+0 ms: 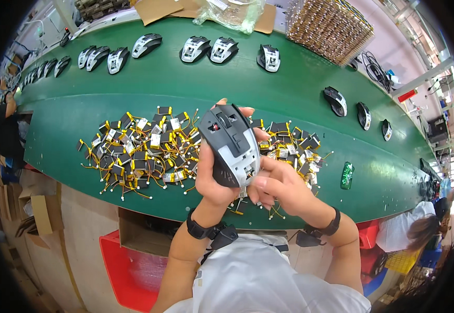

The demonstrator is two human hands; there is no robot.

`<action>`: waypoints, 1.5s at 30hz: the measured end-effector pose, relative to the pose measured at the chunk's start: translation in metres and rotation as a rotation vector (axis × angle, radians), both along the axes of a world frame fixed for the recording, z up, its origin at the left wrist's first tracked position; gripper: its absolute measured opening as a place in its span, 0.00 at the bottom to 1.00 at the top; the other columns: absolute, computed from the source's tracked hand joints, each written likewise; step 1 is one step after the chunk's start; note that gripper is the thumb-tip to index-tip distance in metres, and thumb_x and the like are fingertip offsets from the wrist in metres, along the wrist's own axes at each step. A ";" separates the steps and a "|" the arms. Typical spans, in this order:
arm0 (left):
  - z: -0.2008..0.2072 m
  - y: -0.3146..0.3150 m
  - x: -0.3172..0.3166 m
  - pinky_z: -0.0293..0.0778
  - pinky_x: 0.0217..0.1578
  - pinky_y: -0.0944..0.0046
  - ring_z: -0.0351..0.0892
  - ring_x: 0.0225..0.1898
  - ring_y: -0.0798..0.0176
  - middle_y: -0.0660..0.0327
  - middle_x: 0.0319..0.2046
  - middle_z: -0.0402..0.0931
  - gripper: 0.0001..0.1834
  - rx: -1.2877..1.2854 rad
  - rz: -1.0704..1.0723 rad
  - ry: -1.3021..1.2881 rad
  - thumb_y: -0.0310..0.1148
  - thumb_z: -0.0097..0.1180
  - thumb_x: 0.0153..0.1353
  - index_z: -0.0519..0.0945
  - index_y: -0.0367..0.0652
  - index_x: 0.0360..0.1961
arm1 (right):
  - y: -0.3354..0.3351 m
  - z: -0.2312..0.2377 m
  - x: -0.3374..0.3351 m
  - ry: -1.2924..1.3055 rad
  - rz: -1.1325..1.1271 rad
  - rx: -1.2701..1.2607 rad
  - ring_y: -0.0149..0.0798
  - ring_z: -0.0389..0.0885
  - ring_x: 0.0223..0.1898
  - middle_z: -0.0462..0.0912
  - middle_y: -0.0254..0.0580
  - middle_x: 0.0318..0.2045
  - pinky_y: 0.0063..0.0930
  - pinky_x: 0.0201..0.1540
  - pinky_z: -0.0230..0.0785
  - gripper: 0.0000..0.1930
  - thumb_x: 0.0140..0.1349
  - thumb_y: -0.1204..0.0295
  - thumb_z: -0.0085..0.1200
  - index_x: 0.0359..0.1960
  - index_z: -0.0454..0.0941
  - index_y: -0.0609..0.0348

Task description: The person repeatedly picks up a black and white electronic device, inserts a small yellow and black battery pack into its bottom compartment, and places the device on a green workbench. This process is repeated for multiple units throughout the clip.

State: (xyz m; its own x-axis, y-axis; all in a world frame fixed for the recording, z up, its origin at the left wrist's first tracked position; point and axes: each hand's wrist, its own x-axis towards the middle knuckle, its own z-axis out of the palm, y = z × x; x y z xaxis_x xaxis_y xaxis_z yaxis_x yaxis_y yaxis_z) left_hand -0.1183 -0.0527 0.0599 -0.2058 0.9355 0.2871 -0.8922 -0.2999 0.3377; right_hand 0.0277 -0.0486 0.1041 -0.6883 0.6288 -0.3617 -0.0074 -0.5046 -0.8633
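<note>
My left hand point(212, 180) is wrapped round a computer mouse point(230, 143) with a dark grey and silver shell, lifted over the bench. Its top cover is partly off, so small cut-outs show at its lower end. At that lower end, my right hand point(284, 190) has thumb and fingers pinched together. What lies between them is too small and hidden to name. Beneath and around both hands spreads a loose pile of small battery packs point(155, 140) with yellow tape, thin wires and white plugs.
Several similar mice point(194, 49) stand along the far strip of the green bench point(60, 125). A green piece point(347, 175) lies at the right. Behind are a tray stack point(331, 28) and clear plastic bag point(232, 15). Below sits a red bin point(128, 271). Another person point(409, 229) is at right.
</note>
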 end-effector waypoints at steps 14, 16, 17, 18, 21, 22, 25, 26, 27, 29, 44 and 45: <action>0.000 -0.001 0.002 0.80 0.41 0.57 0.78 0.46 0.50 0.45 0.59 0.65 0.41 0.066 0.053 0.214 0.58 0.41 0.67 0.50 0.43 0.72 | -0.008 -0.011 -0.001 0.061 -0.064 -0.042 0.21 0.67 0.19 0.80 0.34 0.25 0.16 0.23 0.59 0.10 0.69 0.66 0.52 0.39 0.75 0.62; -0.001 0.000 0.000 0.79 0.45 0.55 0.77 0.47 0.49 0.46 0.60 0.64 0.42 0.075 0.033 0.201 0.58 0.42 0.67 0.49 0.43 0.73 | -0.007 -0.010 -0.002 0.066 -0.061 -0.019 0.21 0.68 0.20 0.80 0.34 0.25 0.16 0.23 0.60 0.11 0.69 0.64 0.53 0.38 0.74 0.61; 0.000 0.001 0.000 0.78 0.45 0.55 0.77 0.47 0.49 0.46 0.60 0.65 0.41 0.064 0.023 0.175 0.58 0.41 0.67 0.49 0.43 0.73 | -0.006 -0.010 -0.002 0.068 -0.061 -0.007 0.21 0.69 0.20 0.80 0.34 0.26 0.16 0.23 0.61 0.12 0.69 0.63 0.53 0.38 0.74 0.61; 0.000 0.001 -0.001 0.78 0.46 0.54 0.77 0.47 0.49 0.46 0.60 0.65 0.41 0.052 0.014 0.148 0.57 0.40 0.68 0.49 0.43 0.73 | -0.005 -0.009 -0.001 0.046 -0.039 0.000 0.22 0.70 0.21 0.80 0.34 0.26 0.16 0.24 0.62 0.13 0.69 0.63 0.53 0.39 0.74 0.62; -0.004 0.003 -0.005 0.77 0.45 0.55 0.78 0.45 0.50 0.47 0.59 0.67 0.36 -0.008 0.044 0.097 0.55 0.35 0.70 0.53 0.42 0.71 | -0.001 -0.003 0.011 -0.060 -0.018 -0.004 0.23 0.74 0.24 0.81 0.36 0.32 0.18 0.27 0.67 0.15 0.69 0.62 0.56 0.45 0.76 0.63; -0.005 0.006 -0.006 0.77 0.44 0.55 0.78 0.44 0.50 0.47 0.59 0.67 0.35 -0.025 0.059 0.064 0.54 0.34 0.70 0.55 0.42 0.71 | 0.003 -0.003 0.022 -0.074 -0.035 0.033 0.25 0.79 0.30 0.82 0.38 0.38 0.20 0.34 0.73 0.15 0.67 0.68 0.58 0.50 0.75 0.63; -0.003 0.006 -0.003 0.75 0.46 0.55 0.77 0.44 0.49 0.47 0.59 0.67 0.34 -0.048 0.014 0.023 0.53 0.35 0.71 0.57 0.42 0.70 | 0.007 -0.016 0.033 -0.041 -0.408 0.226 0.28 0.81 0.46 0.83 0.39 0.44 0.23 0.50 0.74 0.16 0.63 0.77 0.61 0.51 0.75 0.66; -0.002 0.006 0.001 0.75 0.47 0.55 0.77 0.44 0.49 0.47 0.59 0.67 0.34 -0.059 0.004 0.026 0.53 0.35 0.71 0.57 0.42 0.70 | 0.008 -0.014 0.033 0.012 -0.475 0.242 0.29 0.80 0.46 0.82 0.39 0.45 0.24 0.51 0.73 0.16 0.63 0.78 0.61 0.51 0.75 0.66; -0.006 0.007 0.005 0.76 0.47 0.55 0.78 0.45 0.49 0.47 0.60 0.68 0.33 -0.037 -0.012 0.042 0.53 0.34 0.71 0.58 0.42 0.69 | 0.011 -0.014 0.028 0.085 -0.524 0.298 0.29 0.80 0.47 0.82 0.40 0.46 0.25 0.51 0.73 0.15 0.64 0.77 0.60 0.52 0.75 0.65; -0.008 0.007 0.007 0.78 0.46 0.55 0.78 0.47 0.51 0.48 0.60 0.67 0.33 -0.046 -0.065 0.030 0.53 0.34 0.72 0.56 0.44 0.70 | 0.010 -0.012 0.014 0.199 -0.544 0.346 0.29 0.79 0.48 0.82 0.39 0.47 0.26 0.52 0.72 0.14 0.66 0.75 0.57 0.53 0.76 0.64; -0.010 0.007 -0.004 0.77 0.47 0.55 0.77 0.46 0.53 0.48 0.61 0.67 0.33 -0.043 0.049 0.036 0.53 0.33 0.72 0.55 0.44 0.71 | -0.017 -0.020 -0.020 -0.049 -0.491 0.550 0.24 0.79 0.38 0.81 0.36 0.38 0.22 0.38 0.73 0.11 0.64 0.72 0.62 0.44 0.77 0.65; -0.006 0.006 -0.003 0.77 0.46 0.55 0.77 0.44 0.52 0.49 0.60 0.67 0.33 -0.053 0.086 0.062 0.53 0.34 0.72 0.56 0.44 0.71 | -0.017 -0.018 -0.021 -0.016 -0.495 0.481 0.24 0.80 0.36 0.81 0.37 0.37 0.20 0.36 0.73 0.10 0.64 0.73 0.62 0.43 0.77 0.65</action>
State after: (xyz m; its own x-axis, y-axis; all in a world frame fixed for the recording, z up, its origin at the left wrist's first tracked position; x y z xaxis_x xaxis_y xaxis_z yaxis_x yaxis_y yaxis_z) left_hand -0.1216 -0.0466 0.0537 -0.2692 0.9294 0.2524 -0.8409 -0.3546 0.4088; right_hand 0.0065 -0.0660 0.0859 -0.2759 0.9608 0.0288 -0.1236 -0.0057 -0.9923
